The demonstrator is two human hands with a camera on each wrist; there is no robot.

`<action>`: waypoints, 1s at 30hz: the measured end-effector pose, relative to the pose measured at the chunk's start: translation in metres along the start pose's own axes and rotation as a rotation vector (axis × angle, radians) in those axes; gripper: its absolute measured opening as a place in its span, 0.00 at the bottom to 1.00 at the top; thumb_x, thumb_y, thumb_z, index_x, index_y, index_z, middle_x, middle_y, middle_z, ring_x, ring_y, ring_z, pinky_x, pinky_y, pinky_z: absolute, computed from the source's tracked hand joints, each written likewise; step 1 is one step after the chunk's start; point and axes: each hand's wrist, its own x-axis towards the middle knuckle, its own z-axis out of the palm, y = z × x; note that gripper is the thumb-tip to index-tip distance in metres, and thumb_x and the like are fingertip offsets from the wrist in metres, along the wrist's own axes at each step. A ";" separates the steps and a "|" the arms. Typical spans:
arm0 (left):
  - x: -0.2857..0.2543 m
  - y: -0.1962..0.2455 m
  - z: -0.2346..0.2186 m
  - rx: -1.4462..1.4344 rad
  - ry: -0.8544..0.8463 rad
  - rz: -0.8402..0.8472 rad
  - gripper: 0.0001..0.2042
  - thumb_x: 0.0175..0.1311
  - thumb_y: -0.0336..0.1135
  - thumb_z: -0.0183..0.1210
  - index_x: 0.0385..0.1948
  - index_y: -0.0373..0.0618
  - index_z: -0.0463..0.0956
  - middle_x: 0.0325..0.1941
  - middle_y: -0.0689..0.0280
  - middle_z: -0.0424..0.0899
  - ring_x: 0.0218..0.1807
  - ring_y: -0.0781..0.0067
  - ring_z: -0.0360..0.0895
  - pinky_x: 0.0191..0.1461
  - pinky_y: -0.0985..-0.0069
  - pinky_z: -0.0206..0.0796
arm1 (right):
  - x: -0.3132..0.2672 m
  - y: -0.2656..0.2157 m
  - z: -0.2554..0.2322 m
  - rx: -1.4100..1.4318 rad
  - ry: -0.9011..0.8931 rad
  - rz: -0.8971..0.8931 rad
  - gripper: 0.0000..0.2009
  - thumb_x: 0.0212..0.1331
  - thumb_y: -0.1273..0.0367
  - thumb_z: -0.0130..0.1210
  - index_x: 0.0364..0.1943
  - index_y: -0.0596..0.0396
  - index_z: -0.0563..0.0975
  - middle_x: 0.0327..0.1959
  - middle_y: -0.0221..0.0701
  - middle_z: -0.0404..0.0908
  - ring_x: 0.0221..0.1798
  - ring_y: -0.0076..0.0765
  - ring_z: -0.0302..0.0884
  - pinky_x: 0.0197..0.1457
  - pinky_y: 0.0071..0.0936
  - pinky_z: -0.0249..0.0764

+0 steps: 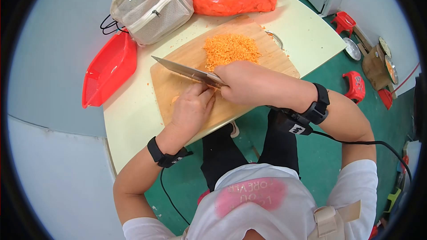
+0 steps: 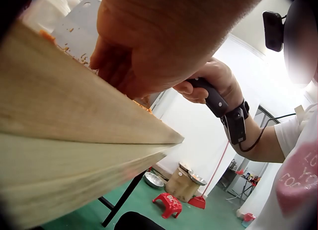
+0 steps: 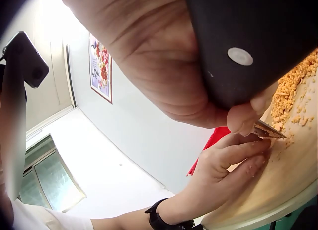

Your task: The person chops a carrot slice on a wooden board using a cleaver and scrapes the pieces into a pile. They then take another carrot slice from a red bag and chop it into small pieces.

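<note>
My right hand (image 1: pixel 242 80) grips the black handle of a broad kitchen knife (image 1: pixel 178 67), whose blade points to the far left over the wooden cutting board (image 1: pixel 167 82). Close against the blade, my left hand (image 1: pixel 190 109) rests on the board, its fingers bent down over carrot slices that they mostly hide. One pale orange carrot slice (image 1: pixel 175 99) shows beside that hand. Behind the knife lies a heap of finely chopped carrot (image 1: pixel 232 50). In the right wrist view, the left fingertips (image 3: pixel 258 158) carry orange crumbs and lie right at the blade.
A red plastic basket (image 1: pixel 110 73) stands left on the pale table (image 1: pixel 129 120). At the back are a beige mesh bag (image 1: pixel 153 6) and a red plastic bag (image 1: pixel 235 1) of carrot slices. A metal rim (image 1: pixel 276 39) shows behind the board. Red stools (image 1: pixel 355 86) stand on the floor.
</note>
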 end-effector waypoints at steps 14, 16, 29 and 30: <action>0.001 0.004 -0.004 0.021 -0.006 0.035 0.09 0.50 0.28 0.64 0.33 0.38 0.81 0.37 0.57 0.81 0.40 0.56 0.78 0.46 0.64 0.72 | 0.015 -0.009 0.013 -0.073 0.002 -0.008 0.10 0.54 0.72 0.49 0.38 0.62 0.76 0.32 0.52 0.80 0.40 0.59 0.79 0.44 0.47 0.74; 0.001 0.003 -0.001 0.036 0.013 0.043 0.09 0.50 0.28 0.64 0.33 0.38 0.81 0.37 0.58 0.81 0.41 0.56 0.78 0.47 0.64 0.71 | 0.020 -0.005 0.010 -0.055 0.000 0.002 0.11 0.54 0.71 0.49 0.39 0.62 0.76 0.32 0.52 0.80 0.40 0.58 0.79 0.44 0.47 0.74; -0.003 0.003 -0.001 0.038 0.026 0.048 0.09 0.52 0.29 0.63 0.35 0.36 0.80 0.38 0.56 0.81 0.42 0.55 0.78 0.46 0.63 0.71 | -0.003 -0.003 0.014 -0.074 0.054 -0.012 0.09 0.55 0.70 0.49 0.37 0.61 0.75 0.31 0.51 0.80 0.39 0.59 0.79 0.43 0.48 0.73; -0.003 0.003 -0.001 0.036 0.026 0.050 0.09 0.52 0.29 0.63 0.35 0.36 0.80 0.38 0.56 0.81 0.42 0.55 0.78 0.46 0.63 0.71 | -0.003 -0.005 0.013 -0.074 0.055 -0.010 0.09 0.55 0.70 0.49 0.37 0.61 0.75 0.31 0.51 0.80 0.39 0.59 0.79 0.43 0.48 0.73</action>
